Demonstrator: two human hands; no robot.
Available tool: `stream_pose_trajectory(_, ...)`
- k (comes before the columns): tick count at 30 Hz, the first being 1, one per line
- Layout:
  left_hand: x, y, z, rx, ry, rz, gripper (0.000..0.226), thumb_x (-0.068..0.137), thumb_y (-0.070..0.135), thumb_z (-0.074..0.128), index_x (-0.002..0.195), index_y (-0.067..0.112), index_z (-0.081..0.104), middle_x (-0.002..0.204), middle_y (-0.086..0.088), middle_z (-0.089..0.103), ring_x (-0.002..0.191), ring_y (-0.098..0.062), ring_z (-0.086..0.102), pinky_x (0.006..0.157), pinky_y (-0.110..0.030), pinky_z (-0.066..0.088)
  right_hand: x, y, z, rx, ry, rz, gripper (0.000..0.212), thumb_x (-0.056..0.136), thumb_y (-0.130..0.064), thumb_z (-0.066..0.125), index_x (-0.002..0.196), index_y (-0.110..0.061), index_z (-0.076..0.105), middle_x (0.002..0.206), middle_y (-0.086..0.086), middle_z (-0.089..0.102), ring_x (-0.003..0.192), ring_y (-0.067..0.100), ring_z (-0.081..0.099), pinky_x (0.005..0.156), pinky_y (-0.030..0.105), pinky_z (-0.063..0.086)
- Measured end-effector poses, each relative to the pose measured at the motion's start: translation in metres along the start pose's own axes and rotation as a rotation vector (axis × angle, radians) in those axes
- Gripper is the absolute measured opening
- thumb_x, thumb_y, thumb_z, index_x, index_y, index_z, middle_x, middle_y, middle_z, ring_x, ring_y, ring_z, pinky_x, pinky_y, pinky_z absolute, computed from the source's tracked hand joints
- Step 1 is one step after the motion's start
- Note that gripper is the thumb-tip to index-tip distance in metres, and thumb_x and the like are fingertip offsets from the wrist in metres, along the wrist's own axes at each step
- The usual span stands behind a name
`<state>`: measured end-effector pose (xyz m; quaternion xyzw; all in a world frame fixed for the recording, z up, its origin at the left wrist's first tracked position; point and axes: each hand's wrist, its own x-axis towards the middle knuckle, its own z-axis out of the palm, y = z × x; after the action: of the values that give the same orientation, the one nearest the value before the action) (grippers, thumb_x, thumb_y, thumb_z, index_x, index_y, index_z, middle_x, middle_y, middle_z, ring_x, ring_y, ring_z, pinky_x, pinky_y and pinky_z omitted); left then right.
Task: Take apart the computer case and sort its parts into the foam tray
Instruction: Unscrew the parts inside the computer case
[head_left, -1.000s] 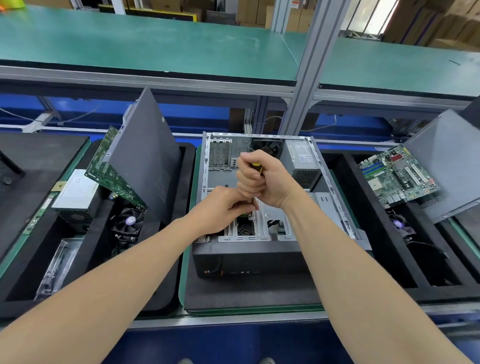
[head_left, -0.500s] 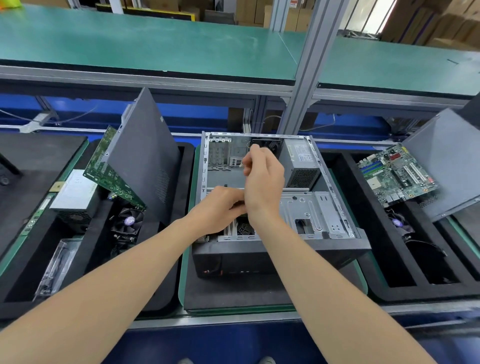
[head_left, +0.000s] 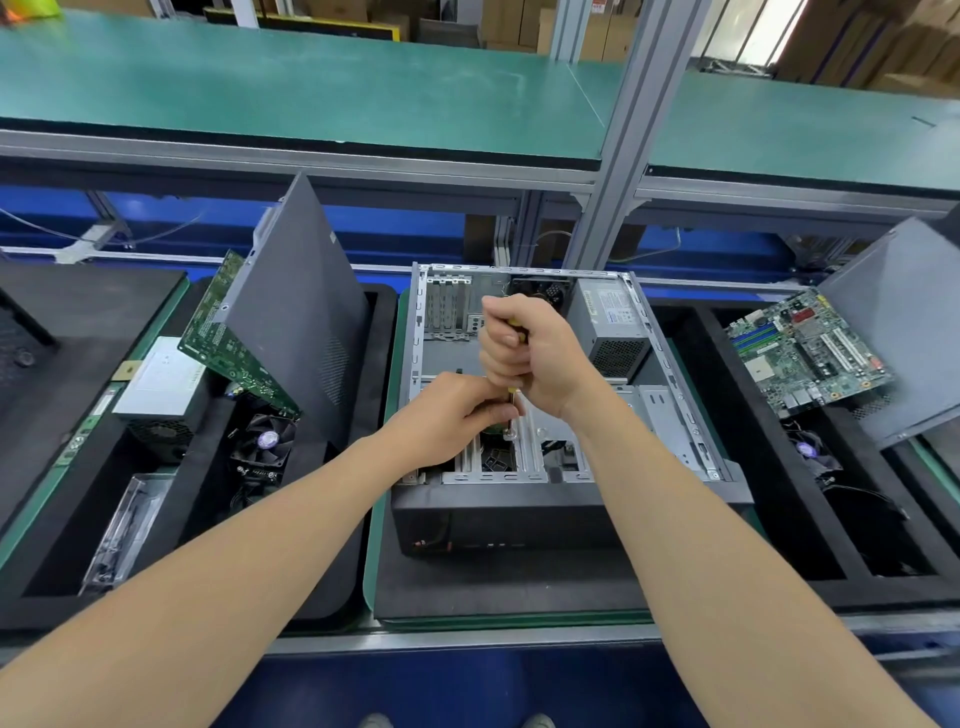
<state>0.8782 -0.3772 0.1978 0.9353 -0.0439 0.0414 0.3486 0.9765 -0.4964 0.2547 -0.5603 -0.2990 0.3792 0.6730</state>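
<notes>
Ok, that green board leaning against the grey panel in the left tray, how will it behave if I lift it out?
The green circuit board looks thin and flat, so probably light and fairly stiff. It stands tilted on its edge against the grey side panel, so it may slide or tip once nudged. Its exposed small components suggest it is fragile; holding it by the edges seems safest.
</notes>
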Motion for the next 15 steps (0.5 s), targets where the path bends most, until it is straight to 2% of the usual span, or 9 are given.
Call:
stream_pose_trajectory(2, 0.0, 0.002, 0.0, -0.015, 0.003, -0.007, 0.03, 0.103, 0.042, 0.051, 0.108, 0.021, 0.072, 0.089, 0.0, 0.074, 0.08, -0.02, 0.067, 0.075, -0.043, 0.053, 0.001, -0.002, -0.008, 0.061, -0.111, 0.026, 0.047, 0.103, -0.022, 0.044, 0.057, -0.021, 0.037, 0.046, -0.005, 0.022, 0.042, 0.015, 0.014, 0.045, 0.03, 0.014)
stream_pose_trajectory(4, 0.0, 0.002, 0.0, 0.005, 0.025, 0.008, 0.029, 0.102, 0.043, 0.053, 0.092, 0.02, 0.068, 0.076, 0.002, 0.069, 0.068, -0.015, 0.06, 0.066, -0.038, 0.05, 0.002, -0.002, -0.013, 0.122, -0.179, 0.041, 0.046, 0.101, -0.021, 0.043, 0.056, -0.021, 0.038, 0.046, -0.006, 0.022, 0.041, 0.013, 0.016, 0.043, 0.028, 0.016)
stream_pose_trajectory(6, 0.001, 0.002, 0.001, 0.027, 0.044, 0.017, 0.025, 0.102, 0.04, 0.056, 0.082, 0.025, 0.061, 0.068, 0.003, 0.063, 0.061, -0.014, 0.055, 0.058, -0.03, 0.043, 0.003, -0.002, -0.015, 0.149, -0.197, 0.037, 0.044, 0.101, -0.021, 0.044, 0.058, -0.02, 0.04, 0.046, -0.005, 0.023, 0.041, 0.012, 0.017, 0.043, 0.027, 0.018)
stream_pose_trajectory(8, 0.001, 0.001, 0.001, 0.042, 0.054, 0.022, 0.024, 0.101, 0.038, 0.059, 0.083, 0.023, 0.064, 0.066, 0.004, 0.062, 0.061, -0.012, 0.055, 0.056, -0.022, 0.037, 0.002, -0.001, -0.014, 0.126, -0.155, 0.009, 0.04, 0.103, -0.022, 0.045, 0.063, -0.016, 0.043, 0.048, -0.004, 0.026, 0.042, 0.014, 0.019, 0.044, 0.028, 0.023)
stream_pose_trajectory(10, 0.001, 0.0, 0.002, 0.046, 0.073, 0.027, 0.025, 0.1, 0.038, 0.06, 0.087, 0.018, 0.07, 0.068, 0.006, 0.063, 0.065, -0.008, 0.056, 0.055, -0.017, 0.035, -0.001, 0.0, -0.008, 0.005, -0.012, -0.038, 0.036, 0.103, -0.024, 0.047, 0.069, -0.013, 0.049, 0.051, 0.003, 0.033, 0.045, 0.02, 0.026, 0.048, 0.031, 0.03)
stream_pose_trajectory(12, 0.001, -0.002, 0.002, 0.05, 0.09, 0.044, 0.025, 0.1, 0.038, 0.06, 0.092, 0.018, 0.072, 0.07, 0.009, 0.065, 0.066, -0.002, 0.056, 0.056, -0.015, 0.036, -0.005, 0.003, 0.004, -0.191, 0.241, -0.111, 0.038, 0.103, -0.028, 0.051, 0.069, -0.013, 0.054, 0.055, 0.007, 0.045, 0.049, 0.024, 0.04, 0.052, 0.032, 0.039)
stream_pose_trajectory(13, 0.001, -0.001, 0.002, 0.052, 0.093, 0.052, 0.024, 0.1, 0.039, 0.059, 0.094, 0.019, 0.072, 0.071, 0.01, 0.066, 0.064, -0.001, 0.057, 0.055, -0.015, 0.037, -0.008, 0.006, 0.011, -0.266, 0.383, -0.146, 0.041, 0.104, -0.031, 0.052, 0.068, -0.013, 0.056, 0.057, 0.006, 0.051, 0.052, 0.022, 0.047, 0.052, 0.031, 0.043)
stream_pose_trajectory(15, 0.001, -0.001, 0.003, 0.034, 0.097, 0.077, 0.015, 0.1, 0.038, 0.057, 0.091, 0.035, 0.068, 0.07, 0.02, 0.067, 0.06, 0.0, 0.057, 0.054, -0.013, 0.037, -0.011, 0.012, 0.027, -0.291, 0.654, -0.174, 0.046, 0.106, -0.039, 0.052, 0.067, -0.016, 0.06, 0.059, 0.0, 0.058, 0.055, 0.016, 0.054, 0.054, 0.028, 0.048)
